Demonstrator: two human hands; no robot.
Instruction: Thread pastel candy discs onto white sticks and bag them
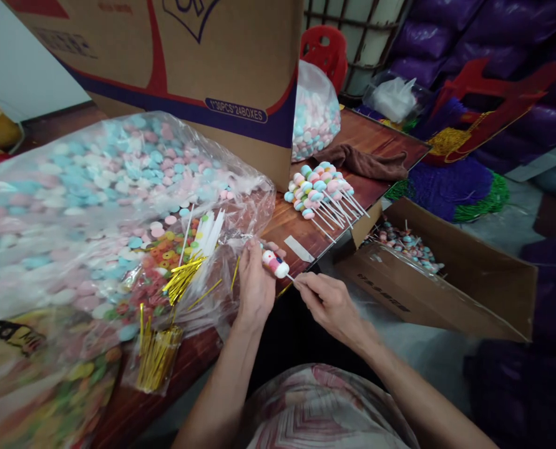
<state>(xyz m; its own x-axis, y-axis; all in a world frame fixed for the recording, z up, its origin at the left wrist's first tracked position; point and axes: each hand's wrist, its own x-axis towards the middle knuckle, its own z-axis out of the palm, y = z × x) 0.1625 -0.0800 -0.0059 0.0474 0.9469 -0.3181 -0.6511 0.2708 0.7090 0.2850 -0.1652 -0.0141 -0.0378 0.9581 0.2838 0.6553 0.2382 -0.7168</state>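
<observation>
My left hand [256,277] is closed around the upper end of a marshmallow lollipop [276,264], whose white, pink and dark-marked pieces show beside the fingers. With pinched fingers, my right hand [327,300] grips its white stick at the lower end. The lollipop is tilted, above the table's front edge. To the left of my left hand lie white sticks [208,232], gold twist ties [184,277] and ring-shaped gummies [158,255]. A pile of marshmallow lollipops [319,187] rests beyond my hands, sticks toward me.
A large clear bag of pastel marshmallows [118,156] covers the table's left. Behind it stands a tall cardboard box [188,68]. At the right, an open carton [446,287] holds more lollipops. A brown cloth [364,162] and a packet of gold ties [158,358] lie near the edges.
</observation>
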